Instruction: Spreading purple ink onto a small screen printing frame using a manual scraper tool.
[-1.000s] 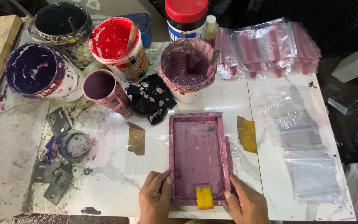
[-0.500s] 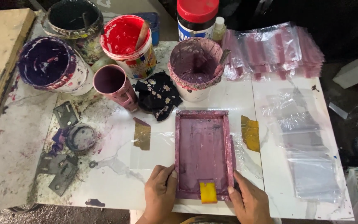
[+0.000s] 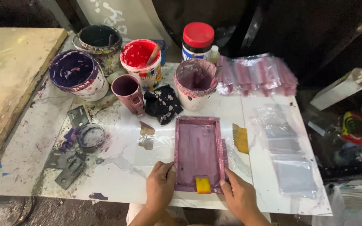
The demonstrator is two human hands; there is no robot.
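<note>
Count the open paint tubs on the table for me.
4: a dark tub at the back left, a purple tub before it, a red tub centre, a mauve tub behind the frame.

Both forearms run out of the picture at its bottom edge, so only the left hand (image 3: 160, 186) and the right hand (image 3: 239, 196) show. The left hand's fingertips cover the near left corner of the rectangular purple-stained printing frame (image 3: 198, 154), and the right hand's fingers hide part of its near right side; whether either hand grips or only presses cannot be told. The near end of the small yellow squeegee (image 3: 202, 185) is hard to separate from the frame's rim. Behind the frame, the red-lidded jar (image 3: 197, 41) hides most of a small pale bottle (image 3: 214, 54). At the tabletop's right edge, the flat clear plastic bags (image 3: 292, 167) blur together, so their number cannot be told.
</note>
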